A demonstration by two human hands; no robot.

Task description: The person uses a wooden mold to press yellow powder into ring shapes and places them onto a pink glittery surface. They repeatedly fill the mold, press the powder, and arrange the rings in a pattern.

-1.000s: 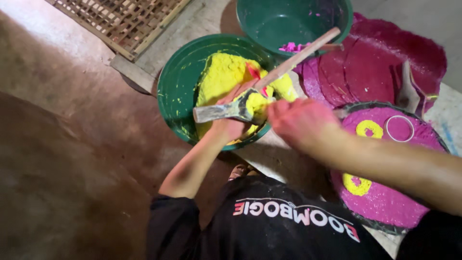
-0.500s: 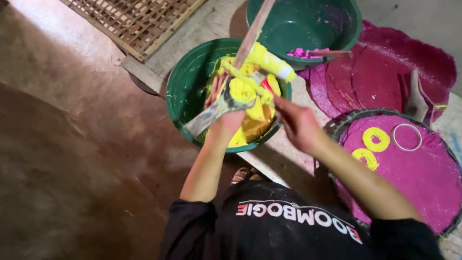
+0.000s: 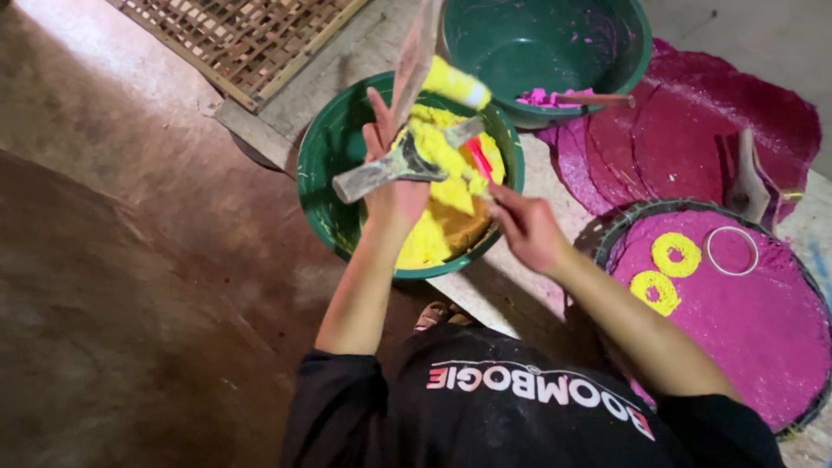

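Concrete floor: bare brown ground (image 3: 130, 286) fills the left of the view, mottled and dim; a pale slab edge (image 3: 485, 295) runs diagonally under the basins.
Lattice: a woven wooden grid (image 3: 234, 35) lies flat at the top left, cut off by the frame edge.
Yellow basin: green round basin (image 3: 325, 165) holding bright yellow paste (image 3: 433, 234), sitting on the slab edge.
Left hand: left hand (image 3: 394, 186) raised over the yellow basin, palm open with fingers spread, a flat scraper (image 3: 407, 160) laid across it, loaded with yellow paste; how firmly it is gripped cannot be told.
Right hand: right hand (image 3: 524, 227) closed around a red-handled tool (image 3: 475, 160), its tip touching the paste on the scraper.
Stick: a long wooden handle (image 3: 414, 52) with a yellow-coated end rises behind the left hand, blurred.
Far basin: second green basin (image 3: 624, 69), traces of pink paste inside, top cut off.
Tray: round tray (image 3: 780, 347) of pink paste with two yellow rings (image 3: 676, 253) and a thin metal ring (image 3: 732, 250).
Pink sheets: flat magenta discs (image 3: 693, 130) overlap on the slab.
Hidden: the person's lower body and the tray's right rim are out of view.
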